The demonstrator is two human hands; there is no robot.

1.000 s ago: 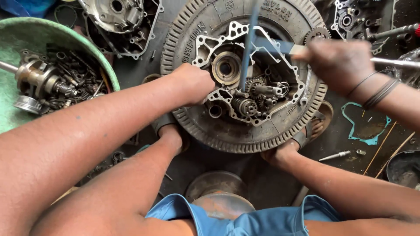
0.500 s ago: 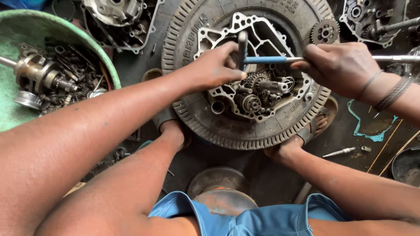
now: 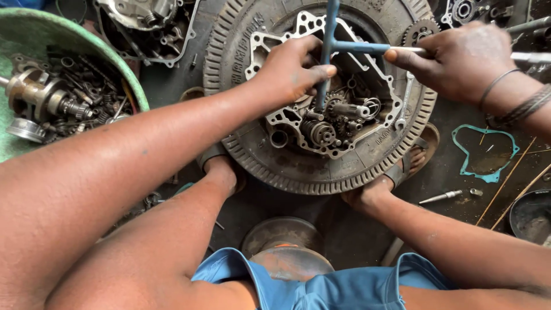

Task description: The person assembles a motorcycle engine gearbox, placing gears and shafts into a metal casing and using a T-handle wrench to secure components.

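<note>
T-handle wrench (image 3: 328, 51) swung upright since half-second back, shaft now seated among gears of engine case (image 3: 321, 115), frame centre. Left hand (image 3: 290, 72) clasped round shaft; right hand (image 3: 459, 57) gripped on crossbar.

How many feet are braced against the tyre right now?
2: one foot presses the tyre at its lower left edge, the other foot at its lower right edge.

The T-handle wrench (image 3: 328, 46) is pale blue. The engine case (image 3: 321, 86) is silvery grey, lying in a black tyre (image 3: 275, 155) with ribbed tread. The basin (image 3: 69, 34) is green, the gasket (image 3: 485, 154) teal, the shorts (image 3: 321, 287) blue.
</note>
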